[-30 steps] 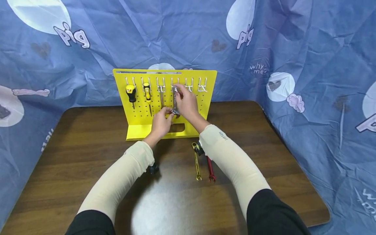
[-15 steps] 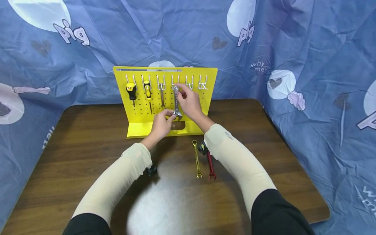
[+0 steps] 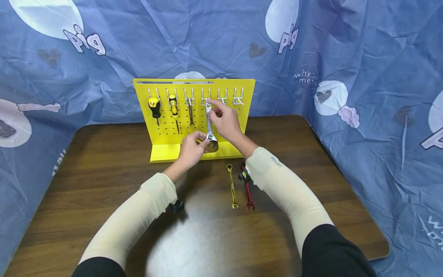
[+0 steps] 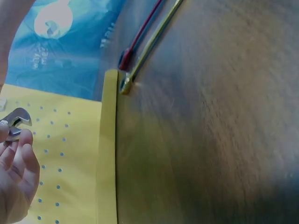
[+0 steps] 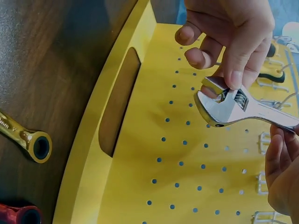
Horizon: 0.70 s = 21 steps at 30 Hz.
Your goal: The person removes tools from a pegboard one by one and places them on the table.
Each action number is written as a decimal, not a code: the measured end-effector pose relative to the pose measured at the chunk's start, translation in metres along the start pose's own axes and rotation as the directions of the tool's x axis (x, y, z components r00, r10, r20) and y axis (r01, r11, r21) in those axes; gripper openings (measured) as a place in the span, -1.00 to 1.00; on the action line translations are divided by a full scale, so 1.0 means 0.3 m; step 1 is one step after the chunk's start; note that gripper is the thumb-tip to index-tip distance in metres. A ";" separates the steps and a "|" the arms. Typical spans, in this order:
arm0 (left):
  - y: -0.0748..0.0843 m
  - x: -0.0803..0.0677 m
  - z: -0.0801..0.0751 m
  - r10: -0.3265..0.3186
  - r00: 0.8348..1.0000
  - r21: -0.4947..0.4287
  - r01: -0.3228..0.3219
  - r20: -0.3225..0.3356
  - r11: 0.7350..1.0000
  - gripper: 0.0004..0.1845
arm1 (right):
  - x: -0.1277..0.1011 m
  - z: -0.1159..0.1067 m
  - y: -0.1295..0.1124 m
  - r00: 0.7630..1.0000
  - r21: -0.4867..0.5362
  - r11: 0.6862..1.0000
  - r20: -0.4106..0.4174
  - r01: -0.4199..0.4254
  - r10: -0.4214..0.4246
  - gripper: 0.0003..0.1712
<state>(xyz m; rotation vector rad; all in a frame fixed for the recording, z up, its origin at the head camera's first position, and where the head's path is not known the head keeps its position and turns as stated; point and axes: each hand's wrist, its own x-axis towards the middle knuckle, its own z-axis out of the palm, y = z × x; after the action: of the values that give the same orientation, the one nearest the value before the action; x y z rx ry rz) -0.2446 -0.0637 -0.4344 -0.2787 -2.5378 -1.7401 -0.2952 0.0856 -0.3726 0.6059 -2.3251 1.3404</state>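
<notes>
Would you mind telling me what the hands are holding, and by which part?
Both hold the adjustable wrench: the left hand pinches its jaw end, the right hand its handle end.

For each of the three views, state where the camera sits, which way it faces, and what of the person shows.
Head: looks forward and down at the yellow pegboard; both forearms show.
Left wrist: faces along the table; left hand shows at the edge.
Right wrist: faces the pegboard; both hands show.
All three views share the adjustable wrench, gripped by the left hand at its head and the right hand at its handle.
</notes>
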 end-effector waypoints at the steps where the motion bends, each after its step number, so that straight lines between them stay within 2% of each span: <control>1: 0.002 -0.006 0.002 0.004 1.000 -0.016 -0.004 0.002 1.000 -0.87 | -0.004 -0.005 -0.003 1.000 0.007 1.000 0.004 0.007 -0.007 -0.64; 7: 0.003 -0.067 0.005 0.013 0.999 -0.022 -0.012 0.045 1.000 -0.88 | -0.051 -0.029 -0.014 0.998 0.080 0.997 0.063 -0.013 0.008 -0.68; 11: 0.000 -0.128 0.004 -0.004 0.995 0.002 0.003 0.095 1.000 -0.91 | -0.092 -0.033 -0.005 0.980 0.150 0.977 0.153 -0.154 0.131 -0.71; 14: -0.008 -0.176 0.011 -0.041 0.988 0.022 0.038 0.150 0.999 -0.90 | -0.127 -0.030 0.016 0.933 0.173 0.936 0.251 -0.306 0.258 -0.70; 18: -0.025 -0.231 0.025 -0.091 0.969 0.066 0.078 0.228 0.995 -0.88 | -0.174 -0.017 0.051 0.835 0.169 0.859 0.382 -0.484 0.396 -0.70; 21: -0.040 -0.264 0.035 -0.128 0.953 0.092 0.107 0.275 0.990 -0.87 | -0.211 -0.005 0.078 0.770 0.149 0.815 0.456 -0.561 0.446 -0.70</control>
<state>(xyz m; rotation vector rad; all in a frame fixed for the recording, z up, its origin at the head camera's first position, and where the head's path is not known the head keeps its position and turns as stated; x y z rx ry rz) -0.1683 -0.0677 -0.4606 -0.4051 -2.8675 -1.7495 -0.2552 0.1084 -0.4221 0.3532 -2.7926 1.9779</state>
